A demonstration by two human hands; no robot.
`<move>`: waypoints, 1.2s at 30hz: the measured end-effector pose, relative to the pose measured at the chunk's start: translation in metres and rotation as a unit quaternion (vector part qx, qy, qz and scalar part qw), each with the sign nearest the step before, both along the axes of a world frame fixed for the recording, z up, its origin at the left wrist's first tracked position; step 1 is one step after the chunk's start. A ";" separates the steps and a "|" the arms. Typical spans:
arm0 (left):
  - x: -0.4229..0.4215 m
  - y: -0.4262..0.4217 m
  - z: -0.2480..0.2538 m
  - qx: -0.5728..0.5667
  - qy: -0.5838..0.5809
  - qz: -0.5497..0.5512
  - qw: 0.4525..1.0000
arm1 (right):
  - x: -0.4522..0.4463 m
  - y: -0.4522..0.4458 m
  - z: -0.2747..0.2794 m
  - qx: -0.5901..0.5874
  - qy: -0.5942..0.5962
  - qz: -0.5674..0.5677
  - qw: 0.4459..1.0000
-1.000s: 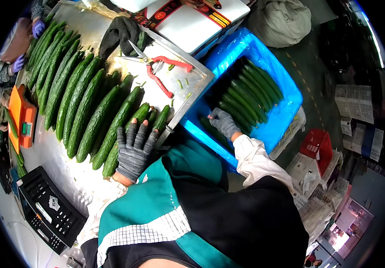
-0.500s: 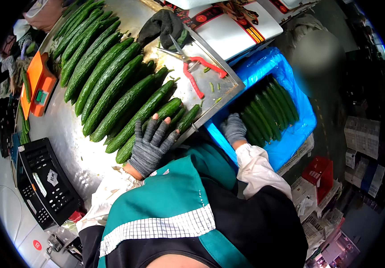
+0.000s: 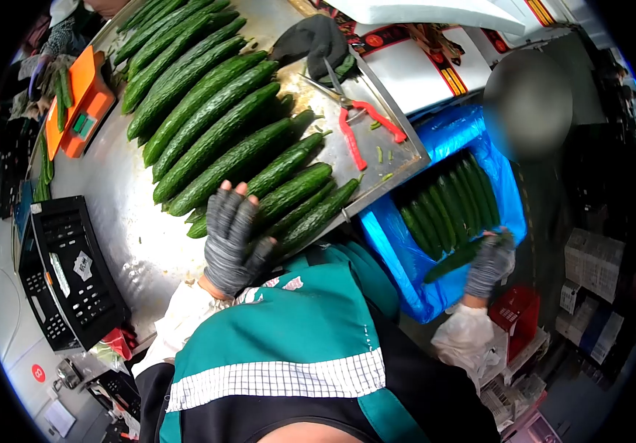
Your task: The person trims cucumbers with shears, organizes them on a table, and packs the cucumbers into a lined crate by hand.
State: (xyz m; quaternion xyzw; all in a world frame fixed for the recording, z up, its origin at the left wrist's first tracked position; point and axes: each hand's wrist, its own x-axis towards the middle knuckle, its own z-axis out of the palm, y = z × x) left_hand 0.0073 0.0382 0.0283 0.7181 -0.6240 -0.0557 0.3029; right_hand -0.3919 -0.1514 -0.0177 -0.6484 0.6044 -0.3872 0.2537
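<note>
The right hand has its fingers clamped on a cucumber, held over the blue-lined bin; a red basket sits at its five o'clock. The left hand, fingers apart, rests on the row of cucumbers. From it, the scissors lie between one and two o'clock, beside a dark cloth, the scale at ten, a black crate past eight. The raised edge of the bench stands between row and bin.
</note>
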 end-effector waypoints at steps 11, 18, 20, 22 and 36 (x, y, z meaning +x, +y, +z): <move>0.032 -0.040 0.047 0.009 0.581 0.113 0.806 | 0.105 -0.085 0.089 0.241 -0.662 0.111 0.701; 0.025 -0.057 0.041 0.254 0.705 -0.010 0.663 | 0.192 -0.072 0.021 0.322 -0.676 -0.023 0.662; 0.022 -0.056 0.030 0.273 0.576 -0.078 0.767 | 0.203 -0.067 0.020 0.334 -0.677 -0.044 0.654; 0.017 -0.052 0.042 0.313 0.786 0.007 0.532 | 0.204 -0.068 0.007 0.331 -0.686 -0.040 0.647; 0.020 -0.035 0.033 0.239 0.640 0.104 0.723 | 0.228 -0.042 0.006 0.332 -0.658 -0.102 0.669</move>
